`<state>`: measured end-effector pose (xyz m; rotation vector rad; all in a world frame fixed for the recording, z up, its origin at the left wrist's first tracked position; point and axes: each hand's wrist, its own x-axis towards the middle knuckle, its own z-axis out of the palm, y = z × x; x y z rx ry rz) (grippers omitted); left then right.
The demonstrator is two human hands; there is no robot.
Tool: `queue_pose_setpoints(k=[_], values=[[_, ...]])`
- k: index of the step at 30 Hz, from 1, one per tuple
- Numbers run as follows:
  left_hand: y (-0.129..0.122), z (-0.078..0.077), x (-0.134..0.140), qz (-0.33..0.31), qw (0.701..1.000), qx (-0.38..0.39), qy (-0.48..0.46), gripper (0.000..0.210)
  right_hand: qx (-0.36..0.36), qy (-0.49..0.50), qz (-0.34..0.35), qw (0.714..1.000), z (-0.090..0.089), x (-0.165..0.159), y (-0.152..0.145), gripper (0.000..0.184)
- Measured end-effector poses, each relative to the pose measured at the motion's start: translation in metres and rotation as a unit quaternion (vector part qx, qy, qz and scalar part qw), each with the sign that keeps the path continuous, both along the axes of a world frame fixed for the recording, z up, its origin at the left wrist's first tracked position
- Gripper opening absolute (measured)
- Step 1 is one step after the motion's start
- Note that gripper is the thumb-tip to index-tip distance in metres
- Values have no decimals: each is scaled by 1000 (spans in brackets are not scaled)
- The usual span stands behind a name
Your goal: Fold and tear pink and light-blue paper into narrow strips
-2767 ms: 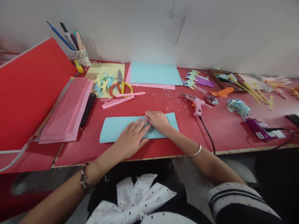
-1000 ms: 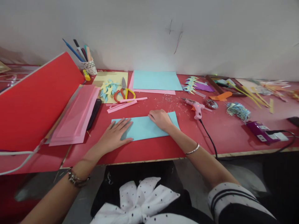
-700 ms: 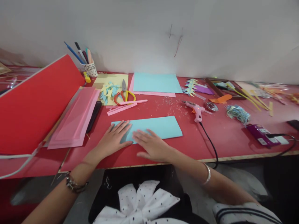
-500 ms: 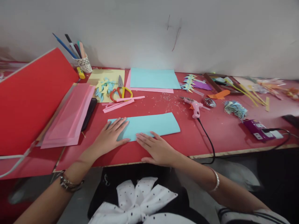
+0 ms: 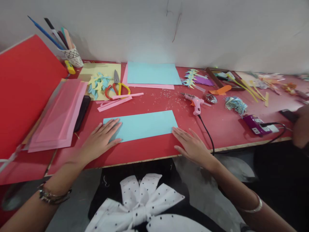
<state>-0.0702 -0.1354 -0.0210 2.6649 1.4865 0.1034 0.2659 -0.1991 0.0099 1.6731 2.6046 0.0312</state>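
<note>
A light blue folded sheet of paper [image 5: 145, 125] lies flat on the red table in front of me. My left hand [image 5: 102, 137] rests over its left end, fingers stretched out and pressing on it. At the lower right corner of the paper, my right hand [image 5: 189, 143] lies flat with its fingertips on the edge. Behind the paper are pink paper strips [image 5: 116, 102] and scissors [image 5: 117, 85] with red and yellow handles. A pink glue gun [image 5: 196, 104] lies to the right of the paper.
Pink sheets [image 5: 56, 112] and a black phone [image 5: 82, 111] lie at left, beside a red board [image 5: 26, 93]. A pen cup [image 5: 72, 57] and blue paper [image 5: 153, 74] are at the wall. A purple power socket [image 5: 254, 124] and another person's hand [image 5: 301, 125] are at right.
My right hand has slid rightward along the paper's front edge to its right corner. The paper lies flatter there. My left hand stays on the left end. Another person's hand appears at right.
</note>
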Motion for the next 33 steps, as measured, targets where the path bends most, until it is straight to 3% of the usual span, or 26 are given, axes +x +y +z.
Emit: queue_pose_setpoints(k=[6, 11, 16, 21, 26, 28, 33], values=[[-13, 9, -12, 42, 999, 6, 6, 61, 12, 0, -58, 998, 3, 17, -3, 45], [-12, 14, -9, 15, 999, 44, 11, 70, 39, 36, -79, 995, 11, 10, 9, 32], [-3, 22, 27, -35, 999, 14, 16, 63, 65, 91, -6, 994, 16, -21, 38, 32], [7, 25, 67, -98, 994, 21, 45, 51, 65, 72, 60, 993, 13, -50, 58, 41], [11, 26, 80, -130, 982, 106, 87, 29, 27, 58, 117, 991, 2, -68, 63, 27], [11, 30, 81, -153, 973, 147, 92, 24, 49, 44, 120, 991, -1, -75, 66, 21], [13, 46, 83, -185, 938, 286, 60, 27, 146, 49, 151, 976, 6, -83, 74, 27]])
